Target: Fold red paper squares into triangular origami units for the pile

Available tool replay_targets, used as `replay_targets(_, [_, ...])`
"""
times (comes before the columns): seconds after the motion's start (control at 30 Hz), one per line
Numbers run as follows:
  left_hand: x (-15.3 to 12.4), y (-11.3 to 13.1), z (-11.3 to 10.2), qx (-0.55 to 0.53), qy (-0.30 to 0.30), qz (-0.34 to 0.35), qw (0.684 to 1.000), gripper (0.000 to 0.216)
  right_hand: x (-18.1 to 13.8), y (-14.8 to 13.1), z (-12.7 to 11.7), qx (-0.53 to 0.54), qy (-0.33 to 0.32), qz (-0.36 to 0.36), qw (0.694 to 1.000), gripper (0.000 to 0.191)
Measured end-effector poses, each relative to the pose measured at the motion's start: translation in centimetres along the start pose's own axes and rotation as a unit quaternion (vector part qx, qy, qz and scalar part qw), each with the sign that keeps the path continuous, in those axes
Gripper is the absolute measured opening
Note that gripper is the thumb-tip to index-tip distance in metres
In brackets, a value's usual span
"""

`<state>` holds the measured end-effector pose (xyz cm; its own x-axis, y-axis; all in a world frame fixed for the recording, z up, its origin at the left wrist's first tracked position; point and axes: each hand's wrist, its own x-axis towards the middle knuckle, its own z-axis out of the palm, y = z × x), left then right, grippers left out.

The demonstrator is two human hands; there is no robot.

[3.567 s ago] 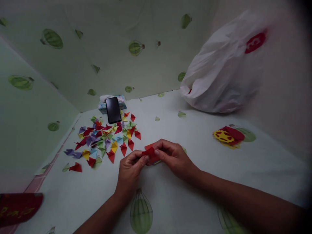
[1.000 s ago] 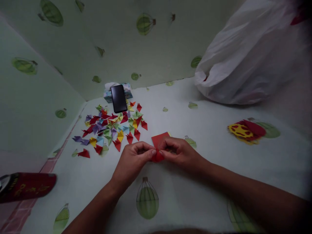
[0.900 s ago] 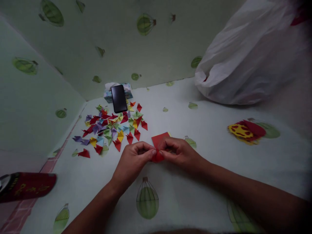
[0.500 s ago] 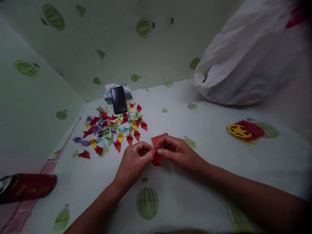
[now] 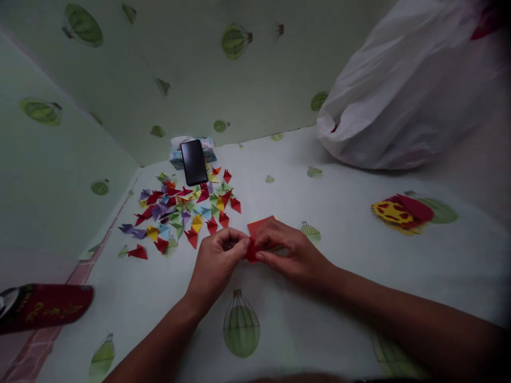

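Between my two hands is a small piece of red folded paper [image 5: 251, 252], partly hidden by the fingers. My left hand [image 5: 223, 255] pinches its left side between thumb and forefinger. From the right, my right hand [image 5: 289, 250] has its thumb and bent fingers closed on the same piece. Just behind the fingers lies an orange-red paper sheet [image 5: 257, 225], mostly covered by my right hand. Left of the hands, many small folded paper figures [image 5: 179, 213] in red, yellow, green, blue and purple are spread over the table.
A black phone [image 5: 194, 162] leans on a tissue box [image 5: 175, 158] near the back wall. On the left edge lies a red can [image 5: 51, 307]. A large white plastic bag [image 5: 387, 117] stands at the back right, with red and yellow cut-out pieces [image 5: 399, 213] in front.
The red paper has been turned between my fingers; its pointed lower end no longer shows below them. My right hand's fingers have shifted their grip slightly.
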<state>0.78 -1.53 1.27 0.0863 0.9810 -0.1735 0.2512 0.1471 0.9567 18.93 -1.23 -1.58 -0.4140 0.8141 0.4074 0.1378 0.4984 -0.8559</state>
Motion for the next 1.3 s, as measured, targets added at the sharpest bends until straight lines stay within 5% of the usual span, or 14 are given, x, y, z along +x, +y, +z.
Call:
replay_targets(0.5, [-0.42, 0.28, 0.4, 0.036, -0.013, 0.05, 0.998, 0.011, 0.29, -0.08, -0.01, 0.11, 0.005, 0.183, 0.977, 0.017])
replay_targets(0.77, [-0.45, 0.28, 0.45, 0.072, -0.018, 0.064, 0.995, 0.012, 0.09, -0.04, 0.26, 0.106, 0.014, 0.205, 0.973, 0.017])
replay_targets(1.3, [0.06, -0.22, -0.02, -0.046, -0.074, -0.054, 0.995, 0.018, -0.02, 0.42, 0.31, 0.175, -0.01, 0.225, 0.958, 0.017])
